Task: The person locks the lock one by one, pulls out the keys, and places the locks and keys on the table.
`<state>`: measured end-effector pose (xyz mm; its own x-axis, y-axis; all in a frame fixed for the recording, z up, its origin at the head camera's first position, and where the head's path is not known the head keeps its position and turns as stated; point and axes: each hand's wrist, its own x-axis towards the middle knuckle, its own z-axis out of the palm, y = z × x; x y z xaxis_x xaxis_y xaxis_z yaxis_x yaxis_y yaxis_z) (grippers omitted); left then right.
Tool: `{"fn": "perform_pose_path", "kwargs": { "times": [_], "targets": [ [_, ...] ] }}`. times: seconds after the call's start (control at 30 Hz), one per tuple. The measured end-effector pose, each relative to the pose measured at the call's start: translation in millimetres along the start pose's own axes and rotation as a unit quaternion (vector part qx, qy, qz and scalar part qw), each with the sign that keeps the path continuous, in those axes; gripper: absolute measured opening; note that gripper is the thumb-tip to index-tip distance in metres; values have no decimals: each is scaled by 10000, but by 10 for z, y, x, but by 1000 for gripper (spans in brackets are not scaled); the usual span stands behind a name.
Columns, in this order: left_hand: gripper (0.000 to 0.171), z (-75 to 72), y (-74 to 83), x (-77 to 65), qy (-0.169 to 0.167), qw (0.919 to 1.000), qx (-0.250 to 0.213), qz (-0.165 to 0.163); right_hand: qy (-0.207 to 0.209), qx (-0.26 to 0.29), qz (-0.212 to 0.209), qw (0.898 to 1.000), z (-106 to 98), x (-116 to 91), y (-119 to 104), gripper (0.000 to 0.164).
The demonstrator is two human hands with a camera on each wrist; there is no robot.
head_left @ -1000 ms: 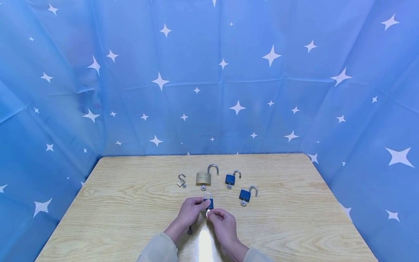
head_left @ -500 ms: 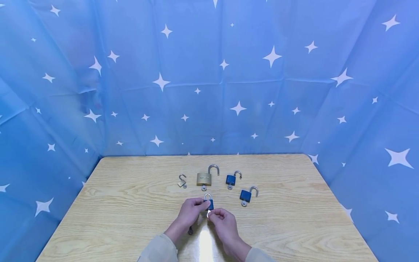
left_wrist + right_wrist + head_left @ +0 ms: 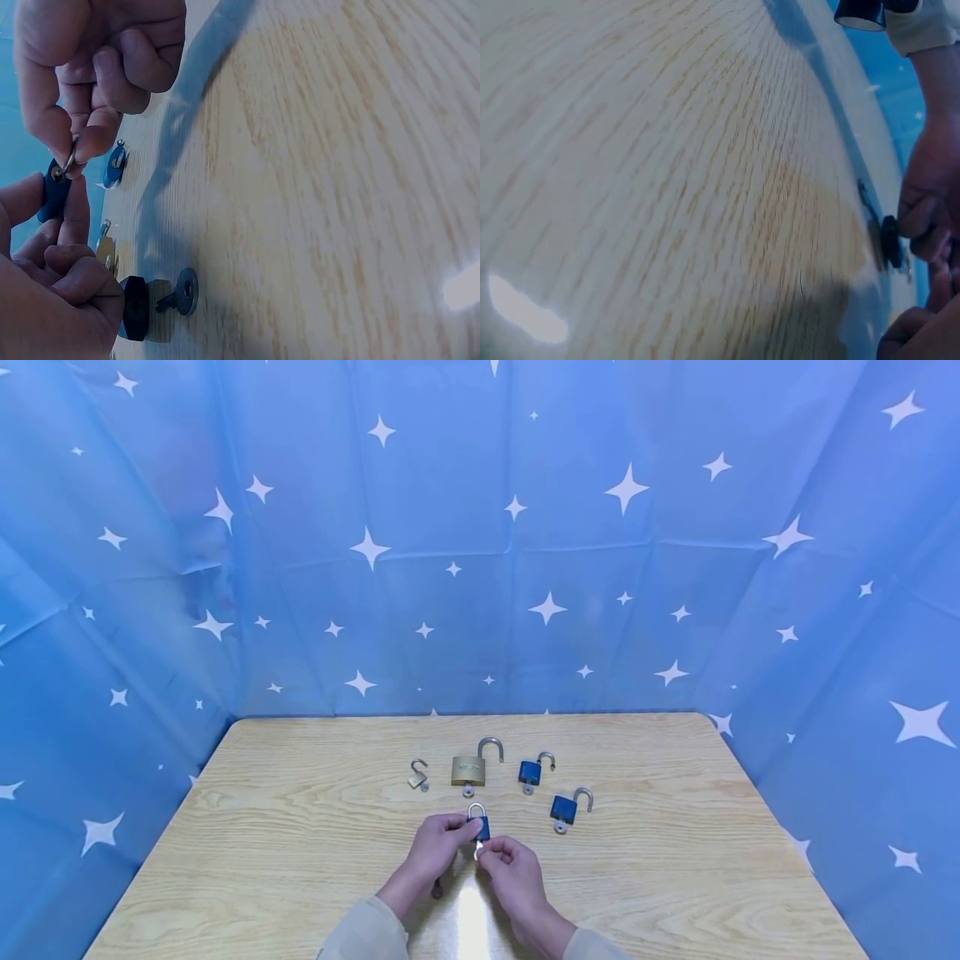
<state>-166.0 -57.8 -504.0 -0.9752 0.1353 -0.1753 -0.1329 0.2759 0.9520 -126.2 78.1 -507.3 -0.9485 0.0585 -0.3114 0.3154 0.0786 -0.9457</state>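
A small blue padlock (image 3: pixel 480 827) is held between the thumb and fingers of my left hand (image 3: pixel 435 847), its silver shackle pointing away from me. Both shackle legs appear to meet the body. My right hand (image 3: pixel 513 881) pinches a key (image 3: pixel 70 156) at the keyhole end of this padlock, clearest in the left wrist view. Below the left hand lie a black padlock (image 3: pixel 135 307) and a key (image 3: pixel 186 292) beside it; in the head view the left hand mostly hides them. In the right wrist view, the fingers only partly show at the right edge.
Farther back on the wooden table (image 3: pixel 675 860) lie a small padlock (image 3: pixel 417 777), a large brass padlock (image 3: pixel 468 770) and two blue padlocks, one nearer the back (image 3: pixel 529 772) and one to the right (image 3: pixel 563 810). Their shackles are swung open. A starry blue curtain (image 3: pixel 480 527) surrounds the table.
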Motion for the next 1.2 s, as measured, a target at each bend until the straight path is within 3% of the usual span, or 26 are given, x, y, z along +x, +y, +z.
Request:
{"fn": "perform_pose_path", "kwargs": {
  "times": [0.23, 0.47, 0.67, 0.8, 0.9, 1.03, 1.2],
  "targets": [
    [32, -9, 38, -11, -31, 9999, -124, -37, -270, -185, -134, 9994, -63, -22, -60, 17],
    [33, -64, 89, -21, 11, 9997, -175, -167, -741, -136, 29, 9972, -66, -61, -31, 17],
    [30, -118, 65, 14, 146, 9998, 68, -98, -754, -333, -214, 9964, -80, -98, -15, 15],
    [30, -137, 48, 24, 263, 9988, 423, -32, -689, -619, -281, 9953, -119, -110, -10, 14],
    [34, -139, 45, 7, 338, 9950, 936, 16, -681, -813, -322, 9938, -155, -110, -9, 12],
    [35, -126, 39, -30, 470, 9848, 1667, 132, -660, -1041, -421, 9915, -204, -104, -20, 11],
    [23, -70, 45, -69, 676, 9725, 2228, 78, -567, -1230, -474, 9897, -251, -91, -43, 11]
  ]
}}
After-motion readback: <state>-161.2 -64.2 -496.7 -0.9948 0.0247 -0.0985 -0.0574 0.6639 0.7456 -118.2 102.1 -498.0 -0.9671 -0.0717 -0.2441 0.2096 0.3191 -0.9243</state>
